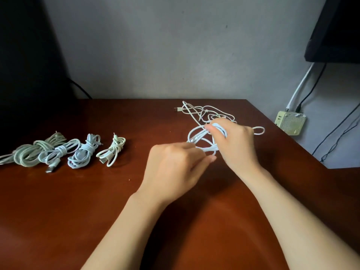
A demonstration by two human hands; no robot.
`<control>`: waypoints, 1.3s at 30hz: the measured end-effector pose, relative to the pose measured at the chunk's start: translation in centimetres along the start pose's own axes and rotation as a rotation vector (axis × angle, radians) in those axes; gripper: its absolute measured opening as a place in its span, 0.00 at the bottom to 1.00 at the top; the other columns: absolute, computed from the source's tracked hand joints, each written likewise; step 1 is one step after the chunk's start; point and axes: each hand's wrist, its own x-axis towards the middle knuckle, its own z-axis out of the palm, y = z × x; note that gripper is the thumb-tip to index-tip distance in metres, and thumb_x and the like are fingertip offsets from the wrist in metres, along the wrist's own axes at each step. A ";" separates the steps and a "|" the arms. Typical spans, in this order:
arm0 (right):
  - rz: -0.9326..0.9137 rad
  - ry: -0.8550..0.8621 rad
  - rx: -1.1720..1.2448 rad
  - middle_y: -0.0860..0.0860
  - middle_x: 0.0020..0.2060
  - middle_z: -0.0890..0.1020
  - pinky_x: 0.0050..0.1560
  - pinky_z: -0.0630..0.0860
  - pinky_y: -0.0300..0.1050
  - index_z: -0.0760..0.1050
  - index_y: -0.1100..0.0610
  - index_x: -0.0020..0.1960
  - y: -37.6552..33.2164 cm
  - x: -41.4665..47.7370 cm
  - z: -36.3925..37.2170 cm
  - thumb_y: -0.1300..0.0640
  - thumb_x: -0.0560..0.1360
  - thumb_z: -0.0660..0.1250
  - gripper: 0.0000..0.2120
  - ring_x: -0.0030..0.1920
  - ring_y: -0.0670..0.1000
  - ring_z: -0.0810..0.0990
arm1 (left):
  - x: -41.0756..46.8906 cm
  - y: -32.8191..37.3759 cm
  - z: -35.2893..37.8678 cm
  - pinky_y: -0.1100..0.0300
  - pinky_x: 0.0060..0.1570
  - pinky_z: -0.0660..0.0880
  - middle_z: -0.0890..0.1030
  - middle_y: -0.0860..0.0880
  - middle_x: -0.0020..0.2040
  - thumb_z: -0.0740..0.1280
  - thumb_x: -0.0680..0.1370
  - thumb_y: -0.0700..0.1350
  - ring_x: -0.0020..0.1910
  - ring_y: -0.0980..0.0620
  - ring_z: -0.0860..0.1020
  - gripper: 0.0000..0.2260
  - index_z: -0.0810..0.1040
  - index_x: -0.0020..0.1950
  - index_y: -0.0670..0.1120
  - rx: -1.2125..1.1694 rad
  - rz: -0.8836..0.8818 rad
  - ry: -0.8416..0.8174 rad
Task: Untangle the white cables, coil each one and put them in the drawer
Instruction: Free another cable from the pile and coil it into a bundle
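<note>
A tangle of white cables [202, 114] lies on the brown table [97, 201] at the back right, with a USB plug [177, 109] sticking out to its left. My right hand [236, 142] grips several loops of white cable wound around its fingers. My left hand [175, 164] pinches a strand of the same cable just below those loops. Several coiled, tied cables lie in a row at the left: a large greenish bundle [33, 151], a white one [58, 153], a bluish one [84, 151] and a small cream one [112, 151]. No drawer is in view.
The table's right edge runs diagonally past my right hand. A cream adapter box [290, 122] hangs on the wall at the right, with white and black cords rising to a dark screen [335, 30]. A dark object fills the far left corner.
</note>
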 end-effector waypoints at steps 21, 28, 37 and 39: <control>0.014 -0.501 0.346 0.49 0.25 0.70 0.32 0.61 0.32 0.76 0.45 0.32 -3.1 -0.2 -0.8 0.46 0.75 0.64 0.13 0.27 0.44 0.65 | -0.1 -3.9 -1.0 0.64 0.31 0.64 0.76 0.57 0.28 0.70 0.71 0.59 0.28 0.59 0.72 0.12 0.79 0.30 0.55 -0.350 -0.500 0.228; -0.050 -0.483 0.365 0.53 0.24 0.69 0.30 0.59 0.32 0.73 0.62 0.28 -3.9 -0.3 -1.1 0.44 0.74 0.62 0.25 0.26 0.47 0.63 | -0.1 -4.0 -1.3 0.65 0.30 0.61 0.73 0.48 0.27 0.73 0.73 0.48 0.28 0.59 0.66 0.12 0.79 0.30 0.48 -0.449 -0.576 0.273; 0.186 -0.707 0.618 0.60 0.24 0.76 0.22 0.62 0.36 0.79 0.59 0.30 -5.7 0.1 -2.8 0.44 0.60 0.74 0.18 0.19 0.48 0.67 | 0.0 -4.2 -1.4 0.70 0.29 0.63 0.72 0.59 0.23 0.72 0.74 0.47 0.26 0.61 0.67 0.12 0.79 0.30 0.50 -0.568 -0.649 0.211; 0.221 -0.717 0.686 0.59 0.23 0.75 0.20 0.61 0.36 0.77 0.59 0.29 -5.8 0.1 -3.1 0.46 0.60 0.75 0.16 0.18 0.48 0.66 | 0.1 -3.9 -1.4 0.71 0.30 0.63 0.72 0.59 0.22 0.71 0.74 0.45 0.25 0.62 0.67 0.13 0.78 0.30 0.49 -0.629 -0.651 0.166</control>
